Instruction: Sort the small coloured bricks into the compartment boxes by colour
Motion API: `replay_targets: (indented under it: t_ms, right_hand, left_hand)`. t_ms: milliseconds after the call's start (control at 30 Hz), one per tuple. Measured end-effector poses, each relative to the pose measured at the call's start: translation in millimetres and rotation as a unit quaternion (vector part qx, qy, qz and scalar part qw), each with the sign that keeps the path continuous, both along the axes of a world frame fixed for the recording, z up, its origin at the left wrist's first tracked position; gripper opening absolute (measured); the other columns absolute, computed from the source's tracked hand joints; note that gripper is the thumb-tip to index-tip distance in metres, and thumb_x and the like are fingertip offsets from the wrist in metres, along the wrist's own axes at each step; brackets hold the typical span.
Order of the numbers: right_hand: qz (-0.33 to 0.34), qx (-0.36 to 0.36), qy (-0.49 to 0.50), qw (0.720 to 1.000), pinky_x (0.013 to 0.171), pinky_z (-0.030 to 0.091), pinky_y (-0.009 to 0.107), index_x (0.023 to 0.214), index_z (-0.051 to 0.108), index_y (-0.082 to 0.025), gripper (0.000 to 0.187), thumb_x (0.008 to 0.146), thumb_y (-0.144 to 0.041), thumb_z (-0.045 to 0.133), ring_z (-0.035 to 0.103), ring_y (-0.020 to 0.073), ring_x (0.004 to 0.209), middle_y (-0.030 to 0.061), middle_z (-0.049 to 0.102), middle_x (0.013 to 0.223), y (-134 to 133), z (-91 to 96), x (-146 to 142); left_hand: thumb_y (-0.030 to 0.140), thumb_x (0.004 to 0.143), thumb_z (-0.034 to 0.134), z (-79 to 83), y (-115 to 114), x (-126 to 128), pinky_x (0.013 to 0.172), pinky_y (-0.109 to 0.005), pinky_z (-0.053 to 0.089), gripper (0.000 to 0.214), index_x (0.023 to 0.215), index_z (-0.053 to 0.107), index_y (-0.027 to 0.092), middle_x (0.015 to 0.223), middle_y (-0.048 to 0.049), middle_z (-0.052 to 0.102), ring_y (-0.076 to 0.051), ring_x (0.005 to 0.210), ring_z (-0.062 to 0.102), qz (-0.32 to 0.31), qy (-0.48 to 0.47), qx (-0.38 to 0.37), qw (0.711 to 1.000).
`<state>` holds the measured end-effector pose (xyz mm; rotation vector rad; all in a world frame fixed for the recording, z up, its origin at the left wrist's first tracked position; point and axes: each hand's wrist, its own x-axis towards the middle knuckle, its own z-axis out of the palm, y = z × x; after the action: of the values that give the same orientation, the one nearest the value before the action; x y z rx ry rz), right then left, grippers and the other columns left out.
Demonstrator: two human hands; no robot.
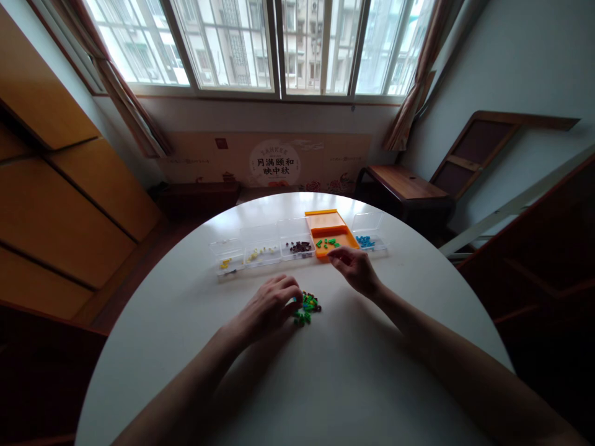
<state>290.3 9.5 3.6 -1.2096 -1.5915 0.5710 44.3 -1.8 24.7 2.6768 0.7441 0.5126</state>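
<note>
A small pile of mixed toy bricks (310,302), mostly green with some brown, blue and yellow, lies on the white round table (325,384). My left hand (272,301) reaches the pile's left side, its fingers curled together; whatever they pinch is hidden. Over the front edge of an open orange box (346,238) is my right hand (357,269), thumb and fingertips pressed together. Anything between them is too small to make out. Several green bricks (325,243) lie inside that box.
Beside the orange box stand open clear boxes: one with blue bricks (365,241) on the right, and on the left ones with dark brown bricks (301,246), pale yellow bricks (260,252) and yellow bricks (225,262). Beyond the table is a wooden chair (404,181).
</note>
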Motion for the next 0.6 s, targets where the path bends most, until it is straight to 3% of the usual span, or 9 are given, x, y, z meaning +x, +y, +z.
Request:
replay_targets:
  t_ms: [167,233,600]
  right_hand:
    - [0.188,-0.025,-0.060,0.980,0.052,0.039,0.021,0.087,0.070,-0.015,0.016,0.079,-0.029,0.067,0.048,0.0092,0.056,0.0010,0.063,0.068,-16,8.7,-16]
    - [0.234,-0.032,-0.076,0.969,0.053,0.039,0.021,0.084,0.071,-0.015,0.016,0.080,-0.030,0.067,0.050,0.0090,0.056,0.0010,0.064,0.066,-22,11.4,-22]
    - [0.246,-0.112,-0.090,0.958,0.054,0.042,0.022,0.081,0.072,-0.015,0.021,0.085,-0.031,0.060,0.056,0.0113,0.056,0.0018,0.067,0.064,-27,12.2,-29]
  left_hand:
    - [0.022,0.092,0.051,-0.3,1,2,0.077,-0.030,0.045,0.011,0.085,0.058,0.018,0.091,-0.0052,0.060,-0.017,0.086,0.055,0.028,-0.068,-0.002,0.997]
    - [0.023,0.092,0.052,0.2,1,2,0.076,-0.030,0.045,0.011,0.085,0.058,0.018,0.089,-0.0048,0.060,-0.017,0.084,0.054,0.032,-0.078,0.013,0.996]
    - [0.024,0.093,0.051,0.9,-2,4,0.077,-0.031,0.044,0.015,0.084,0.060,0.018,0.088,-0.0051,0.062,-0.017,0.084,0.052,0.036,-0.083,0.098,0.991]
